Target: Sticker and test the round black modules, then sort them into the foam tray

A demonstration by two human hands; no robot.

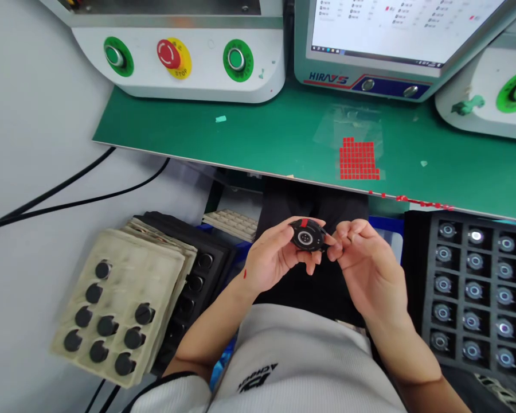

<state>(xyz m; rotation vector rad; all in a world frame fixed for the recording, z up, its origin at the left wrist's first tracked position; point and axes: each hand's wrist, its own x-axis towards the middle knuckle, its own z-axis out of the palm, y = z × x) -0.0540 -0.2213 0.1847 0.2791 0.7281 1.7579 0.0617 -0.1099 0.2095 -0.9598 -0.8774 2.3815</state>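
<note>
My left hand [267,259] is wrapped around a round black smartwatch body [317,242], its sensor side facing up. A red sticker [304,223] lies across the watch's far edge. A small red mark shows on my left wrist. Close by the watch's right edge, my right hand [372,261] has its thumb and fingers pinched together. Whatever is between those fingertips is too small to make out. Both hands are over my lap, just in front of the green bench [284,143].
A sheet of small red stickers [356,160] lies on the bench, with loose red bits along its edge. Left are stacked beige trays [124,252] with black round parts; right, a black tray [458,304] of watch bodies. Behind stand a stop button [169,54] and a monitor [387,28].
</note>
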